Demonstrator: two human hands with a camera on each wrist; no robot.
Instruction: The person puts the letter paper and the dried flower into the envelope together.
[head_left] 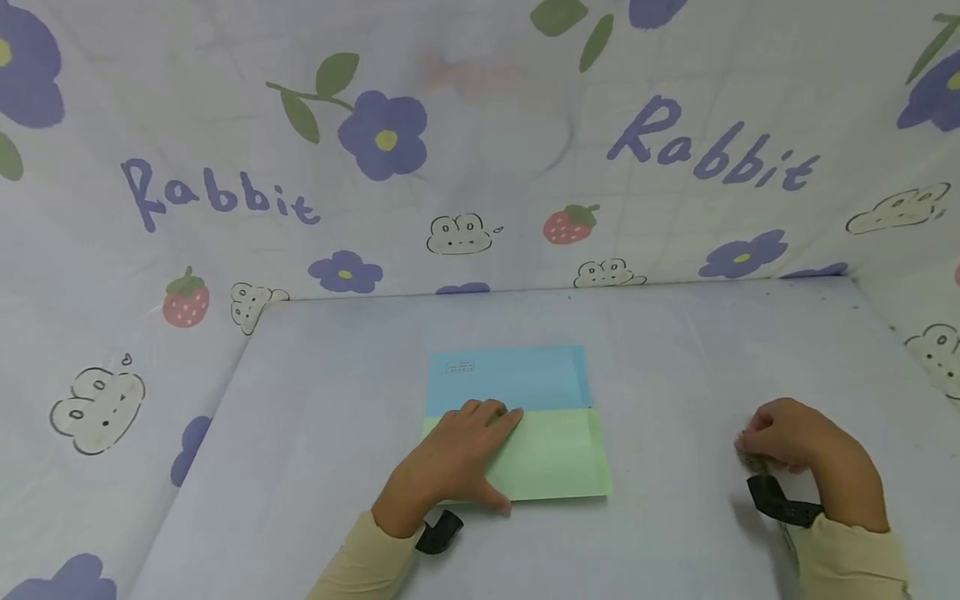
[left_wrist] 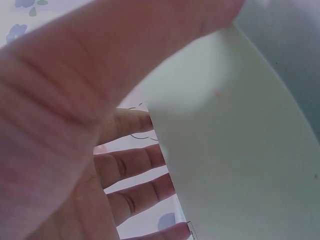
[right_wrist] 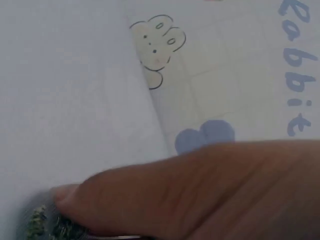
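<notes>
A light green envelope [head_left: 558, 458] lies on the white table in front of a light blue envelope [head_left: 510, 379], covering or meeting its near edge. My left hand [head_left: 453, 454] spans the green one, thumb at its near edge and fingertips at its far edge. In the left wrist view, the green envelope [left_wrist: 235, 135] hides the tips of the fingers [left_wrist: 135, 165]. Off to the right, my right hand [head_left: 798, 437] pinches a small see-through item [right_wrist: 37, 220] with green and yellowish bits in it; its exact kind I cannot tell.
Behind the table [head_left: 330, 367] hangs a white cloth [head_left: 495, 125] printed with flowers, strawberries, rabbits and lettering. The same cloth runs along the left and right sides. A black strap mount [head_left: 783, 504] sits at the right wrist, another black mount [head_left: 441, 533] at the left.
</notes>
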